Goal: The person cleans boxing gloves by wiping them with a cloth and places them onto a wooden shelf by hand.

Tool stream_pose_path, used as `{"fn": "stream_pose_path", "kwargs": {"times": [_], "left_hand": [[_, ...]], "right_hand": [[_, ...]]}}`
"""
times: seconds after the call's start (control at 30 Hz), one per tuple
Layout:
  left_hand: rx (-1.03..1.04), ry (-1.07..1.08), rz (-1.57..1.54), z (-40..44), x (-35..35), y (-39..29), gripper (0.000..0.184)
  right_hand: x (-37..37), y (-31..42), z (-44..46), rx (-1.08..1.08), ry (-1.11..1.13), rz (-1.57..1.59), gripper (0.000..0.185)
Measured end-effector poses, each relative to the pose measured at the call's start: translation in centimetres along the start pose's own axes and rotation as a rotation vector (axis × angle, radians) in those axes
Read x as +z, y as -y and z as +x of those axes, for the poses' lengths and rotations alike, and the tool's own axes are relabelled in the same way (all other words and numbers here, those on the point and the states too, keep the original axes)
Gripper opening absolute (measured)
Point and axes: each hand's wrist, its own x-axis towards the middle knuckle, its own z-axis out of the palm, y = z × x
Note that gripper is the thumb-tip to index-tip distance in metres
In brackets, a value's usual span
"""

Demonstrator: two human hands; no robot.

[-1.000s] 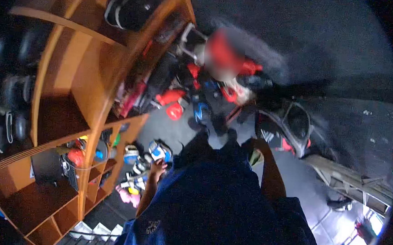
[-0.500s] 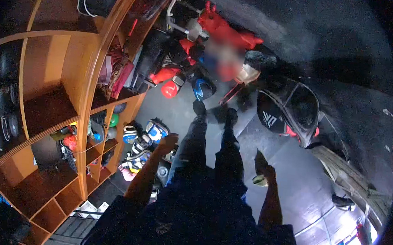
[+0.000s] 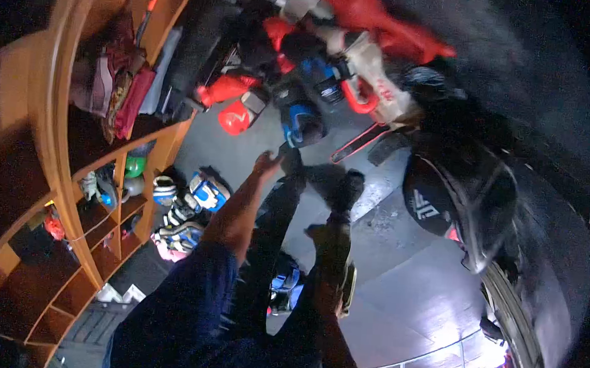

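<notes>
My left hand (image 3: pixel 268 163) reaches forward over the floor with its fingers apart, holding nothing. Just ahead of it lies a black boxing glove with blue trim (image 3: pixel 304 124); a small gap seems to remain between them. A red boxing glove (image 3: pixel 237 117) rests farther left. Low in front of my legs, my right hand (image 3: pixel 330 301) is closed on a dark, yellowish-green cloth-like thing (image 3: pixel 334 255). Its exact kind is hard to make out, and my right fingers are partly hidden.
A wooden shelf unit (image 3: pixel 69 189) stands on the left. Blue and white gloves (image 3: pixel 207 191) lie beside it. A white and red pad-like thing (image 3: pixel 381 80), a pair of red-edged straps (image 3: pixel 359 142) and a large black bag (image 3: pixel 438 194) are ahead and right.
My left hand has stretched forward toward the black and blue boxing glove. My right hand has moved left, in front of my leg, with the cloth-like thing. The view has shifted and tilted.
</notes>
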Motion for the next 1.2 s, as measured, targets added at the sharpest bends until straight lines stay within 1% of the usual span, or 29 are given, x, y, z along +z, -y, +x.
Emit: {"fn": "stream_pose_path", "kwargs": {"times": [0.03,0.1,0.17,0.2,0.23,0.27,0.3,0.33,0.37,0.43,0.47,0.5,0.57,0.6,0.63,0.67,0.7,0.77,0.8,0.83,0.87,0.9,0.97,1.0,1.03,1.1,1.13,1.17,1.2], "left_hand": [[-0.036,-0.062,0.007,1.8,0.8,-0.1,0.070],[-0.098,-0.155,-0.322,7.7,4.8,3.3,0.085],[-0.089,-0.090,-0.668,12.6,8.1,4.9,0.098],[-0.146,-0.133,-0.607,11.8,7.4,2.3,0.101],[-0.200,-0.170,-0.546,10.6,6.0,-1.3,0.105],[-0.203,-0.193,-0.568,11.8,6.8,-1.5,0.102],[-0.152,-0.181,-0.719,14.6,8.8,-0.1,0.092],[-0.108,-0.210,-0.710,14.6,9.0,-1.4,0.083],[-0.065,-0.243,-0.702,14.4,8.7,-2.7,0.074],[-0.214,-0.112,-0.750,15.8,9.3,-1.8,0.058],[-0.338,-0.092,-0.699,17.9,10.5,-0.2,0.054],[-0.339,-0.096,-0.706,17.1,10.3,-0.8,0.054],[-0.159,-0.076,-0.831,14.5,8.9,-3.1,0.055],[-0.103,-0.102,-0.699,13.4,8.3,-3.8,0.067],[-0.144,-0.108,-0.703,12.1,7.5,-4.5,0.065],[-0.062,-0.099,-0.761,9.8,6.7,-4.8,0.061],[-0.121,-0.057,-0.728,8.1,6.1,-4.7,0.055],[0.009,0.093,-0.736,1.3,2.9,-6.6,0.047],[0.150,0.084,-0.663,-1.8,1.4,-7.6,0.051],[0.184,0.112,-0.670,-2.2,3.3,-5.1,0.055],[0.100,0.163,-0.532,-5.4,1.9,-5.7,0.057],[0.135,0.112,-0.522,-8.4,1.4,-6.7,0.060],[0.066,0.162,-0.432,-13.3,1.3,-6.3,0.063],[0.596,-0.072,-0.050,-16.0,0.8,-6.8,0.056],[0.433,-0.015,-0.095,-18.9,0.3,-7.9,0.052],[0.288,0.026,-0.143,-24.0,-0.9,-10.8,0.048],[0.652,-0.067,-0.056,-26.3,-1.2,-11.8,0.046],[1.010,-0.160,0.040,-28.4,-1.7,-12.6,0.044],[1.022,-0.167,0.045,-31.1,-3.2,-13.9,0.044]], "right_hand": [[-1.1,1.4,-0.5,0.303,0.197,0.040,0.050],[-4.1,3.7,-0.6,0.438,0.046,0.168,0.056],[-10.3,8.5,1.5,0.580,0.143,0.293,0.052],[-6.4,6.7,1.9,0.179,-0.298,0.726,0.048],[-3.6,4.6,1.2,-0.006,-0.543,0.935,0.046],[-0.8,2.5,0.5,-0.247,-0.749,1.094,0.044],[1.1,-0.1,-1.3,0.120,-0.365,0.695,0.040],[0.5,-0.6,-1.4,0.458,0.017,0.276,0.037],[0.2,-0.6,-1.3,0.469,0.015,0.263,0.037],[-6.3,4.6,0.6,0.282,0.033,0.047,0.038],[-5.2,4.0,0.3,0.396,-0.003,0.207,0.039],[-6.2,4.9,0.4,0.390,-0.005,0.201,0.039],[-10.5,8.2,1.9,0.285,-0.049,0.149,0.039],[-12.7,9.8,2.8,0.246,-0.071,0.132,0.039],[-13.7,10.4,3.0,0.220,-0.093,0.127,0.039],[-14.2,10.4,2.8,0.203,-0.108,0.134,0.039],[-14.5,10.3,2.7,0.185,-0.125,0.145,0.038],[-15.9,10.4,2.7,0.150,-0.166,0.169,0.038],[-16.9,10.6,2.7,0.130,-0.191,0.188,0.038],[-18.1,10.9,2.5,0.115,-0.219,0.207,0.038],[-19.6,11.4,2.3,0.100,-0.249,0.233,0.037],[-21.2,11.9,2.0,0.077,-0.281,0.275,0.037],[-24.7,13.0,1.0,0.032,-0.352,0.394,0.037],[-25.1,13.0,0.8,0.011,-0.359,0.461,0.037],[-25.2,12.5,0.8,-0.007,-0.357,0.496,0.036],[-11.1,7.0,6.3,-0.106,-0.193,0.258,0.046],[-16.5,9.9,4.2,-0.271,-0.411,0.197,0.042],[-22.4,12.6,2.4,-0.487,-0.714,0.136,0.040],[-26.5,14.4,1.0,-0.603,-0.894,0.091,0.038]]}}
